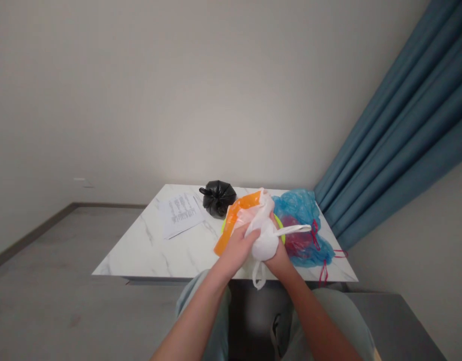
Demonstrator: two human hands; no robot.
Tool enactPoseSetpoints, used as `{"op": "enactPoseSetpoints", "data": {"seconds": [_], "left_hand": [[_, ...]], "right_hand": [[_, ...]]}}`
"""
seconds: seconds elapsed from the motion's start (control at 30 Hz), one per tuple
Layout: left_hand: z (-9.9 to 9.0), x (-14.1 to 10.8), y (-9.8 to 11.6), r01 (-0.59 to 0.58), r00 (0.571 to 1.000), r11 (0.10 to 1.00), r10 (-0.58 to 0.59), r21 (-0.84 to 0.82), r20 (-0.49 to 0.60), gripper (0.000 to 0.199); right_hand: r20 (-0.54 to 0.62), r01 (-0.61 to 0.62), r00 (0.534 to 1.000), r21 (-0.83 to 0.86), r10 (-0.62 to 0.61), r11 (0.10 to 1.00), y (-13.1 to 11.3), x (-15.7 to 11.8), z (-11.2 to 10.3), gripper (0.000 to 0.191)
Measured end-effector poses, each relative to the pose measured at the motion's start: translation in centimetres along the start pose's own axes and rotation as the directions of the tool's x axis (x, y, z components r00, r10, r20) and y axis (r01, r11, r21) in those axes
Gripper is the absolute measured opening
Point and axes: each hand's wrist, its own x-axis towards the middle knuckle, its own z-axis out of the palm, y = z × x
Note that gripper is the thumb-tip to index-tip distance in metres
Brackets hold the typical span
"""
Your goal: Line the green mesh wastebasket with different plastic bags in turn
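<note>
Both my hands are closed around a white plastic bag (265,235), bunched up, with one handle loop sticking out to the right and another hanging over the table's front edge. My left hand (238,245) grips it from the left, thumb on top. My right hand (279,258) holds it from the right and below, its fingers partly hidden by the bag. An orange and clear plastic piece (236,213) spreads out behind the left hand; whether it belongs to the white bag I cannot tell. Beneath these shows the rim of a yellow-green round thing (282,230), mostly covered.
On the white marbled table (141,250) lie printed paper sheets (182,214) at the left. A tied black plastic bag (218,198) sits at the back. Blue plastic bags (300,205) with red drawstrings and a red bundle (296,238) lie right. A blue curtain (396,120) hangs beyond.
</note>
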Motion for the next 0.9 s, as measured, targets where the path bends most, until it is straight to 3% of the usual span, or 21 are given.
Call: {"op": "enactPoseSetpoints", "data": {"seconds": [0.1, 0.17, 0.27, 0.33, 0.37, 0.4, 0.47, 0.53, 0.67, 0.8, 0.9], "left_hand": [[-1.1, -0.4, 0.7, -0.018, 1.0, 0.997, 0.018, 0.069, -0.003, 0.042], [-2.0, -0.9, 0.5, -0.04, 0.986, 0.98, 0.071, 0.194, -0.153, 0.043], [-3.3, -1.4, -1.8, 0.053, 0.885, 0.934, 0.12, 0.353, -0.451, 0.039], [-4.1, -1.3, -4.6, 0.179, 0.799, 0.885, 0.125, 0.431, -0.588, 0.04], [-4.3, -1.1, -6.2, 0.246, 0.758, 0.857, 0.121, 0.453, -0.641, 0.051], [-4.5, -0.9, -7.7, 0.308, 0.748, 0.844, 0.071, 0.439, -0.66, 0.065], [-4.4, -0.5, -10.5, 0.389, 0.771, 0.88, -0.148, 0.273, -0.619, 0.074], [-3.9, -0.4, -12.5, 0.343, 0.829, 0.933, -0.244, 0.113, -0.503, 0.064], [-1.9, -1.3, -13.9, 0.17, 0.877, 0.984, -0.172, -0.046, -0.448, 0.057], [0.0, -3.1, -12.9, -0.013, 0.925, 0.999, 0.0, -0.03, -0.379, 0.068], [0.8, -4.2, -11.6, -0.039, 0.952, 0.999, 0.04, 0.009, -0.304, 0.075]], "right_hand": [[-0.029, 0.017, 0.999, 0.094, -0.014, 0.995, 0.6, 0.7, -0.3, 0.08], [-0.13, 0.007, 0.991, 0.072, 0.002, 0.997, 1.1, 1.2, -0.9, 0.07], [-0.299, -0.017, 0.954, -0.031, 0.007, 0.999, 1.9, 2.0, -2.0, 0.064], [-0.328, -0.022, 0.945, -0.052, 0.004, 0.998, 2.4, 2.3, -2.5, 0.06], [-0.321, -0.031, 0.947, -0.059, 0.011, 0.998, 2.7, 2.4, -2.6, 0.058], [-0.309, -0.051, 0.951, -0.072, 0.026, 0.996, 3.0, 2.5, -2.7, 0.055], [-0.288, -0.107, 0.955, -0.121, 0.069, 0.987, 3.5, 2.6, -2.7, 0.049], [-0.276, -0.147, 0.957, -0.184, 0.093, 0.972, 4.0, 2.5, -2.6, 0.046], [-0.306, -0.184, 0.947, -0.278, 0.095, 0.943, 4.6, 2.1, -2.0, 0.046], [-0.307, -0.143, 0.95, -0.247, 0.063, 0.959, 5.0, 2.3, -1.0, 0.043], [-0.321, -0.09, 0.947, -0.254, 0.003, 0.963, 5.2, 2.6, -0.6, 0.045]]}}
